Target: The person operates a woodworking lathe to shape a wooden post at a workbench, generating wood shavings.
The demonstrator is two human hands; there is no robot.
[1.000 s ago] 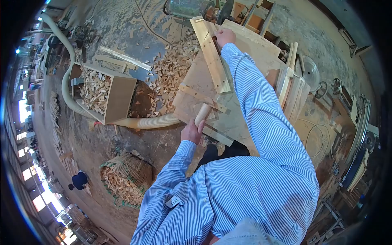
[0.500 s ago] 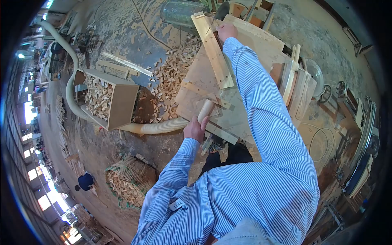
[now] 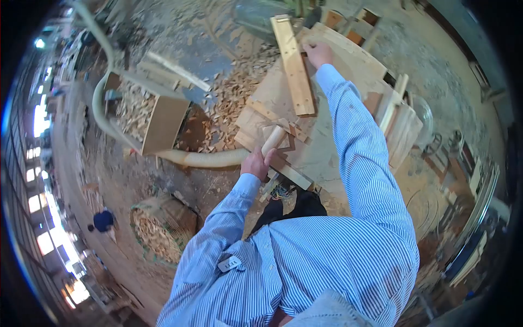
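Note:
My left hand [image 3: 256,162] grips the near end of a round wooden dowel [image 3: 273,139] that lies on the plywood bench top [image 3: 332,147], close to its near edge. My right arm stretches far across the bench. My right hand [image 3: 318,53] rests at the far end, against a long wooden plank [image 3: 294,64] that lies lengthwise on the bench. Whether its fingers hold the plank or something behind it is hidden.
Wood offcuts [image 3: 231,95] litter the floor left of the bench. A wooden box [image 3: 163,122] of offcuts and a pale dust hose [image 3: 201,158] lie there too. A woven basket [image 3: 160,226] of offcuts stands near my left side. Boards [image 3: 400,122] lean at the right.
The view has swung and blurred. My right hand stays at the plank's far end while my left hand keeps hold of the dowel, which has barely shifted on the bench.

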